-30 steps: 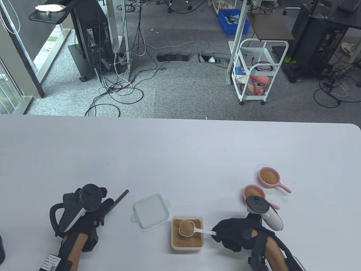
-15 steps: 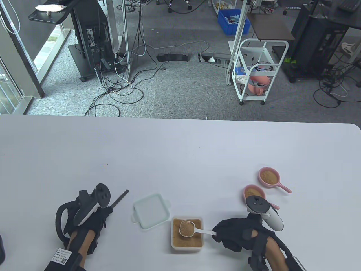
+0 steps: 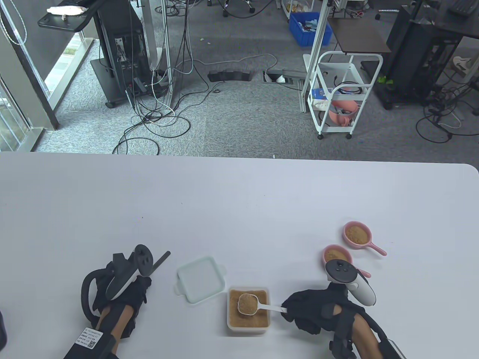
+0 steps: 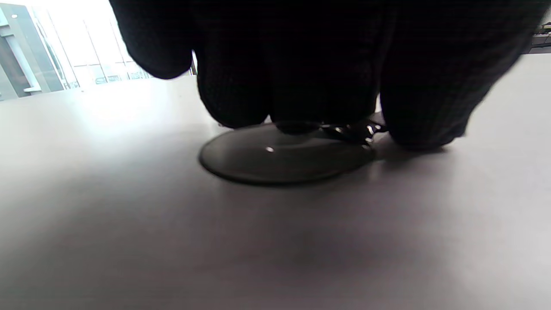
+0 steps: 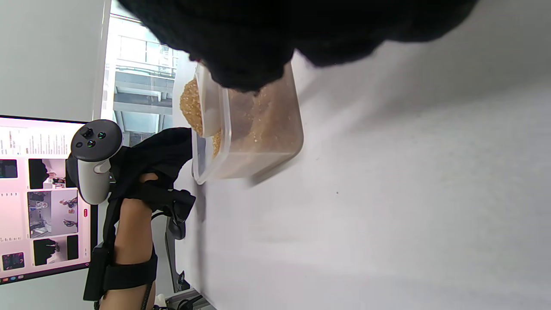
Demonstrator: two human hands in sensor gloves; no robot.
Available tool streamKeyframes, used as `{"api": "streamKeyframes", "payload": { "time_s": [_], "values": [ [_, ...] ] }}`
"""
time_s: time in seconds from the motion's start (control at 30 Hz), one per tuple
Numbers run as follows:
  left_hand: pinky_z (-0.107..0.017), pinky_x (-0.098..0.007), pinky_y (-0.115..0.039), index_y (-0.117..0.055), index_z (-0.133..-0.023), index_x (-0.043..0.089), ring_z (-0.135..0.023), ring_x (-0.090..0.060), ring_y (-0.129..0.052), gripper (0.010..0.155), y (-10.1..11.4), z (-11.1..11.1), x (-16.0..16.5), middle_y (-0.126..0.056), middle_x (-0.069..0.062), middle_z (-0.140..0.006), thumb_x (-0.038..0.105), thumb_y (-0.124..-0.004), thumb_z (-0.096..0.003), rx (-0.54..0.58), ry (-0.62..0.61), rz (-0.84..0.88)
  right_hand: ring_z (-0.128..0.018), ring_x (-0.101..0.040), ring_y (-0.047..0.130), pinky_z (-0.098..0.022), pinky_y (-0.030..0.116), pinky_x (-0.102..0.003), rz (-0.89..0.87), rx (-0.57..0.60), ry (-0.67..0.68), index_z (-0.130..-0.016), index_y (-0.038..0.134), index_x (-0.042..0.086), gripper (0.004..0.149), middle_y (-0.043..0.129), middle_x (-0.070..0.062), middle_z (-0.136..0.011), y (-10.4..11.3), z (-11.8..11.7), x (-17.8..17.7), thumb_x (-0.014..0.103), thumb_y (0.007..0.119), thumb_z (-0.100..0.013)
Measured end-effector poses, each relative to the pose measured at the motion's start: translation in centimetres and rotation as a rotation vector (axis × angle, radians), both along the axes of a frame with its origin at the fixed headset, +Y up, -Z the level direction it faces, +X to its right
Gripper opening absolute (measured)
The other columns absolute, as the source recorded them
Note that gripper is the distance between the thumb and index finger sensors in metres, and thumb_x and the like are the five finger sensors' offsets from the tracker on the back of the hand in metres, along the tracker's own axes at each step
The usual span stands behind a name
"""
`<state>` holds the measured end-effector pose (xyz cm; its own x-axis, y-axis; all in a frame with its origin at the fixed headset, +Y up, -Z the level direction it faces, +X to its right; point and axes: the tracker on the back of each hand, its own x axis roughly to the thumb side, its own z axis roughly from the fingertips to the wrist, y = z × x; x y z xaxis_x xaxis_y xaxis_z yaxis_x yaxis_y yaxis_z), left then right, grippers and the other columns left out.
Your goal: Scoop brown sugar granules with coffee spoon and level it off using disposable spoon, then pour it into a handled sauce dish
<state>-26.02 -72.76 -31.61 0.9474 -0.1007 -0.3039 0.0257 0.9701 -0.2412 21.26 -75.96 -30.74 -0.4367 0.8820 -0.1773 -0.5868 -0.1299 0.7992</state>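
Grey carpet with cables and a white cart lies behind the white table point(image 3: 239, 194) in the table view. Near its front edge stands a clear box of brown sugar point(image 3: 248, 310), and a pale lid point(image 3: 200, 278) lies just beside it. The right hand point(image 3: 318, 310) pinches the handle of the coffee spoon point(image 3: 249, 303), whose heaped bowl hangs over the box. Two pink sauce dishes point(image 3: 357, 233) with sugar stand to the right. The left hand point(image 3: 127, 288) covers the black disposable spoon point(image 3: 161, 258).

From the left wrist view, curled fingers point(image 4: 232, 86) close on the spoon near its bowl, which lies on the table.

From the right wrist view, the spoon's sugar heap point(image 5: 191, 105) rises above the box rim.
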Motion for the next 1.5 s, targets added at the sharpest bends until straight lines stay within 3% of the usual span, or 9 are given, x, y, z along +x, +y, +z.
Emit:
{"api": "streamKeyframes", "payload": {
  "time_s": [0.23,0.63,0.87,1.17,1.2,1.23,1.37,1.5],
  "values": [
    [-0.072,-0.051,-0.072,-0.094,-0.08,0.039,-0.081,-0.019,-0.097,0.045,-0.1,-0.1,-0.2,-0.095,0.014,-0.082,0.058,-0.093,-0.0396,-0.019,-0.002,0.07,-0.023,-0.024,0.092,-0.041,0.076,-0.052,0.001,0.0,-0.002,-0.087,0.083,0.008,0.045,0.096,0.0,-0.044,0.0,0.0,0.0,0.035,0.075,-0.052],
    [-0.072,-0.049,-0.074,-0.094,-0.08,0.039,-0.077,-0.017,-0.099,0.042,-0.1,-0.2,0.3,-0.096,0.014,-0.079,0.057,-0.09,-0.0415,-0.014,-0.055,0.05,-0.022,-0.023,0.092,-0.041,0.076,-0.052,-0.01,0.002,-0.008,-0.087,0.083,0.007,0.045,0.096,0.001,-0.044,0.1,0.0,0.0,0.035,0.075,-0.052],
    [-0.07,-0.046,-0.077,-0.091,-0.081,0.04,-0.072,-0.014,-0.103,0.042,2.6,0.8,1.1,-0.099,0.014,-0.076,0.055,-0.088,-0.0417,0.16,-0.116,0.158,-0.022,-0.023,0.092,-0.041,0.076,-0.052,-0.028,-0.001,-0.017,-0.087,0.083,0.007,0.045,0.096,0.001,-0.044,0.3,0.0,0.2,0.035,0.075,-0.052],
    [-0.07,-0.046,-0.077,-0.09,-0.082,0.04,-0.071,-0.016,-0.103,0.042,5.8,4.6,7.9,-0.099,0.013,-0.076,0.054,-0.086,-0.0424,0.291,-0.472,0.292,-0.022,-0.022,0.093,-0.04,0.076,-0.052,-0.042,-0.016,-0.022,-0.087,0.083,0.007,0.045,0.096,0.001,-0.044,0.3,0.1,0.2,0.035,0.075,-0.052],
    [-0.071,-0.045,-0.077,-0.089,-0.082,0.041,-0.072,-0.013,-0.103,0.042,5.9,4.9,8.3,-0.099,0.014,-0.076,0.054,-0.086,-0.0423,0.291,-0.503,0.297,-0.021,-0.023,0.093,-0.04,0.076,-0.052,-0.042,-0.016,-0.022,-0.086,0.083,0.006,0.045,0.096,0.001,-0.044,0.4,0.1,0.2,0.035,0.075,-0.052],
    [-0.072,-0.045,-0.076,-0.089,-0.082,0.041,-0.073,-0.015,-0.102,0.042,5.9,5.5,9.7,-0.098,0.015,-0.077,0.054,-0.085,-0.0424,0.277,-0.611,0.321,-0.021,-0.023,0.093,-0.04,0.076,-0.052,-0.04,-0.016,-0.023,-0.087,0.083,0.007,0.045,0.096,0.001,-0.044,0.4,0.1,0.2,0.035,0.075,-0.052],
    [-0.073,-0.045,-0.075,-0.088,-0.083,0.042,-0.074,-0.014,-0.101,0.042,5.5,7.0,12.6,-0.097,0.015,-0.078,0.054,-0.085,-0.0423,0.241,-0.761,0.355,-0.021,-0.022,0.093,-0.04,0.077,-0.052,-0.057,-0.03,-0.027,-0.086,0.083,0.006,0.045,0.096,0.001,-0.044,0.4,0.1,0.3,0.035,0.075,-0.052],
    [-0.073,-0.045,-0.075,-0.088,-0.082,0.042,-0.075,-0.014,-0.101,0.042,5.2,8.2,14.4,-0.097,0.015,-0.078,0.054,-0.085,-0.0421,0.241,-0.832,0.283,-0.021,-0.022,0.093,-0.04,0.077,-0.052,-0.066,-0.033,-0.024,-0.086,0.083,0.006,0.045,0.096,0.001,-0.044,0.5,0.1,0.3,0.035,0.075,-0.052]
  ]
}}
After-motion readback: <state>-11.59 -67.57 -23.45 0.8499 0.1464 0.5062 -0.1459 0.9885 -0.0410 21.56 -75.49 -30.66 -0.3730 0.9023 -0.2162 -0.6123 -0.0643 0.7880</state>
